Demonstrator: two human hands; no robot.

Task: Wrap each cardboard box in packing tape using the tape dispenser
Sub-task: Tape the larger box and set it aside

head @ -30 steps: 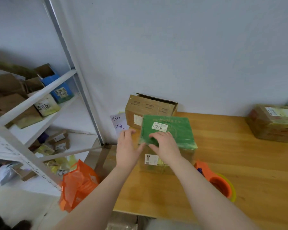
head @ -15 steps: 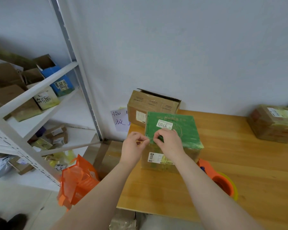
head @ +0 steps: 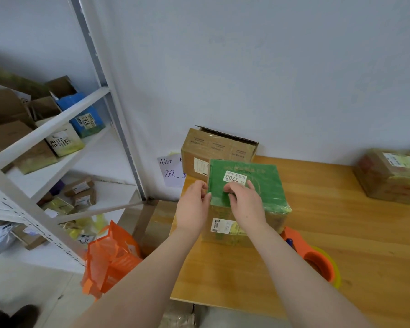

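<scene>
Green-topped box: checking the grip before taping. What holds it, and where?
The left hand pinches the green-topped box at its top's left edge. The right hand has curled fingertips on the green top; whether they pinch anything cannot be told.

Found a green-topped cardboard box [head: 258, 185] flat on the tabletop [head: 341, 233], white label [head: 234, 178] up. Noted a second box [head: 218, 147] just behind, a third box [head: 388, 183] well right, an orange tape dispenser [head: 317, 261] by its near-right corner.
</scene>
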